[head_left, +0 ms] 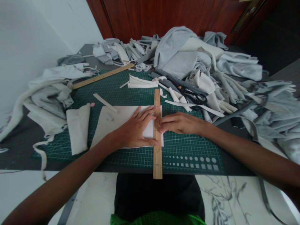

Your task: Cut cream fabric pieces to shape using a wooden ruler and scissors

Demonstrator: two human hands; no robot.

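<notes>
Pale fabric sheet point(117, 125), lying flat on the green cutting mat point(187, 150), its right edge beneath a wooden ruler point(157, 147) that runs toward you, its near end passing the mat's near edge. Your left hand point(138, 128) rests open and flat on the sheet, fingers spread, holding nothing. Your right hand point(180, 122) is likewise open, its fingertips point(163, 125) meeting the ruler from the right without closing on it.

State of the work: no cut shows along the ruler. Already apart from the sheet are a folded fabric piece point(78, 128) to its left and a narrow strip point(105, 102) above it. The black-handled scissors point(194, 97) lie unheld on the far right of the mat, against heaped grey fabric point(182, 56).

Room for moving: the mat's printed grid shows below both hands, while heaps crowd its far side.
</notes>
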